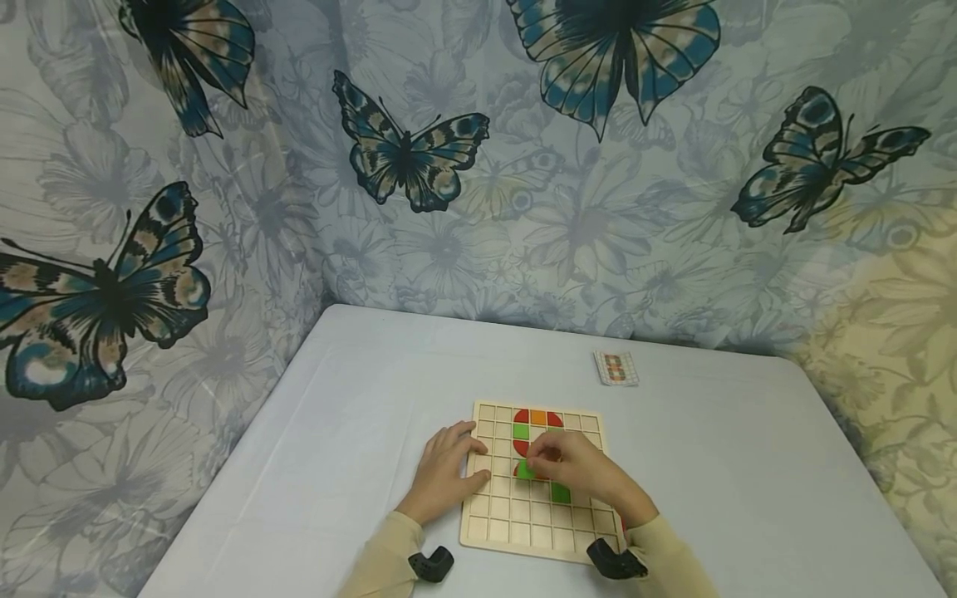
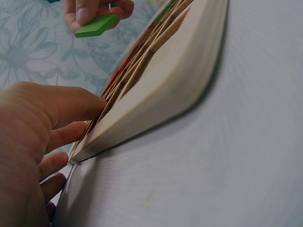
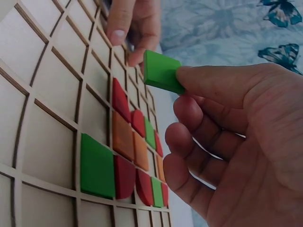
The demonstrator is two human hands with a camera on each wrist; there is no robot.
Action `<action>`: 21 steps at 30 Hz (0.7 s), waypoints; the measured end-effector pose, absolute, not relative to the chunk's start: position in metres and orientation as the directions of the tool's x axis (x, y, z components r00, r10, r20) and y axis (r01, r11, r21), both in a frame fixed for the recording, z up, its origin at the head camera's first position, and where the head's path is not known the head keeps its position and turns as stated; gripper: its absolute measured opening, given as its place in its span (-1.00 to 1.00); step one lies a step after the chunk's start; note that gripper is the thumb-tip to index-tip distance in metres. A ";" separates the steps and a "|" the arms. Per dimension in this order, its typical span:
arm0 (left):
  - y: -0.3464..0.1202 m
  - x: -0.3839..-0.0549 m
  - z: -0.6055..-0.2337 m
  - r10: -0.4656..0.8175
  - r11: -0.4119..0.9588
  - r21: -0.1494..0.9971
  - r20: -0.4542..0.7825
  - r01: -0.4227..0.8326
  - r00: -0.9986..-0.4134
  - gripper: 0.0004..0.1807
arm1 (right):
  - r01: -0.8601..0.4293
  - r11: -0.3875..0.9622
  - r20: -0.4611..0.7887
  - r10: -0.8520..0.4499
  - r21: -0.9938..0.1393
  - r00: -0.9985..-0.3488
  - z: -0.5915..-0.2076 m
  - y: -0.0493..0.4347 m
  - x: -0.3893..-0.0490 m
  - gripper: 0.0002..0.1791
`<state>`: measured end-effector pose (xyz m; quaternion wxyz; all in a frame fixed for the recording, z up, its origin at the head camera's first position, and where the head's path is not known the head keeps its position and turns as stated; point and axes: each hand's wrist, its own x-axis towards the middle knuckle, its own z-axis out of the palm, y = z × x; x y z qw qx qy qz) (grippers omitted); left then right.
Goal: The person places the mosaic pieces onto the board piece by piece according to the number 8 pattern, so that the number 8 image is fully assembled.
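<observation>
My right hand [image 1: 579, 467] pinches a green square tile [image 3: 161, 71] between thumb and fingertip, raised over the wooden grid board [image 1: 499, 531]. With fingers spread, my left hand [image 1: 444, 469] rests along the board's left edge, its thumb and fingertips at the rim. Red rounded pieces [image 3: 124, 176], orange squares [image 3: 123, 136] and green squares lie in the board's compartments. One green square [image 3: 97, 165] sits nearest the front among them. In the head view, my right hand hides part of this pattern.
A small stack of patterned cards [image 1: 616, 369] lies behind the board on the white-covered table [image 1: 389, 357]. Something red [image 1: 623, 523] peeks out at the board's right edge beside my right wrist. A butterfly-print cloth [image 1: 598, 216] hangs behind the table.
</observation>
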<state>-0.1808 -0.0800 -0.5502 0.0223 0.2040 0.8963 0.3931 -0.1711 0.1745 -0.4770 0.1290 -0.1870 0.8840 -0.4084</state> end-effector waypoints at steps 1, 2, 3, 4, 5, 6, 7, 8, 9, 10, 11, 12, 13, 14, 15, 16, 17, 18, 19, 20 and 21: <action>-0.080 -0.181 -0.550 0.383 0.608 0.714 0.119 0.347 -0.916 -0.74 | -0.223 0.599 -0.080 -0.437 -0.769 -0.896 -0.478 0.173 -0.171 -0.90; -0.080 -0.181 -0.550 0.383 0.608 0.715 0.118 0.346 -0.916 -0.74 | -0.222 0.600 -0.082 -0.437 -0.769 -0.896 -0.480 0.172 -0.171 -0.90; -0.080 -0.181 -0.550 0.383 0.608 0.715 0.118 0.346 -0.916 -0.74 | -0.220 0.605 -0.088 -0.437 -0.766 -0.895 -0.481 0.171 -0.171 -0.90; -0.080 -0.181 -0.550 0.382 0.608 0.714 0.119 0.347 -0.916 -0.74 | -0.215 0.609 -0.095 -0.435 -0.763 -0.895 -0.482 0.171 -0.171 -0.91; -0.080 -0.181 -0.550 0.382 0.609 0.713 0.120 0.348 -0.916 -0.74 | -0.215 0.613 -0.098 -0.435 -0.760 -0.895 -0.482 0.170 -0.171 -0.91; -0.080 -0.181 -0.550 0.382 0.610 0.711 0.123 0.350 -0.916 -0.74 | -0.214 0.620 -0.102 -0.434 -0.755 -0.895 -0.483 0.169 -0.171 -0.91; -0.080 -0.181 -0.550 0.383 0.611 0.708 0.126 0.354 -0.915 -0.73 | -0.213 0.623 -0.106 -0.433 -0.753 -0.895 -0.483 0.169 -0.171 -0.91; -0.080 -0.182 -0.550 0.384 0.613 0.705 0.128 0.356 -0.915 -0.73 | -0.211 0.626 -0.109 -0.432 -0.751 -0.895 -0.483 0.168 -0.171 -0.91; -0.079 -0.182 -0.550 0.384 0.616 0.702 0.129 0.358 -0.914 -0.73 | -0.211 0.630 -0.111 -0.431 -0.747 -0.895 -0.483 0.168 -0.171 -0.91; -0.079 -0.182 -0.550 0.384 0.619 0.700 0.128 0.358 -0.914 -0.73 | -0.211 0.633 -0.112 -0.430 -0.745 -0.896 -0.484 0.167 -0.171 -0.90; -0.079 -0.182 -0.551 0.385 0.620 0.698 0.126 0.358 -0.914 -0.73 | -0.210 0.636 -0.115 -0.430 -0.743 -0.896 -0.484 0.167 -0.171 -0.90; -0.079 -0.182 -0.551 0.385 0.621 0.698 0.125 0.357 -0.914 -0.73 | -0.207 0.639 -0.119 -0.429 -0.741 -0.896 -0.485 0.167 -0.171 -0.90; -0.079 -0.182 -0.551 0.386 0.620 0.698 0.124 0.357 -0.914 -0.73 | -0.205 0.641 -0.123 -0.428 -0.740 -0.896 -0.485 0.167 -0.171 -0.89; -0.080 -0.181 -0.551 0.385 0.620 0.700 0.121 0.354 -0.915 -0.73 | -0.205 0.643 -0.124 -0.427 -0.738 -0.896 -0.486 0.166 -0.172 -0.89; -0.080 -0.181 -0.550 0.385 0.619 0.702 0.121 0.353 -0.915 -0.73 | -0.205 0.646 -0.125 -0.427 -0.736 -0.896 -0.486 0.166 -0.172 -0.89; -0.080 -0.181 -0.550 0.386 0.618 0.703 0.120 0.353 -0.915 -0.73 | -0.205 0.644 -0.126 -0.428 -0.737 -0.895 -0.487 0.166 -0.172 -0.89; -0.080 -0.181 -0.550 0.386 0.617 0.703 0.120 0.353 -0.915 -0.73 | -0.205 0.646 -0.127 -0.429 -0.736 -0.894 -0.487 0.166 -0.172 -0.89; -0.080 -0.181 -0.550 0.386 0.616 0.704 0.121 0.353 -0.914 -0.73 | -0.205 0.647 -0.130 -0.431 -0.734 -0.893 -0.488 0.166 -0.172 -0.90; -0.080 -0.181 -0.550 0.386 0.616 0.704 0.122 0.353 -0.914 -0.73 | -0.206 0.648 -0.132 -0.434 -0.733 -0.891 -0.489 0.166 -0.172 -0.90; -0.081 -0.182 -0.550 0.385 0.616 0.705 0.121 0.353 -0.915 -0.73 | -0.207 0.648 -0.135 -0.437 -0.733 -0.889 -0.490 0.167 -0.172 -0.90; -0.081 -0.182 -0.550 0.385 0.616 0.705 0.120 0.352 -0.915 -0.73 | -0.209 0.647 -0.137 -0.441 -0.733 -0.887 -0.491 0.167 -0.172 -0.90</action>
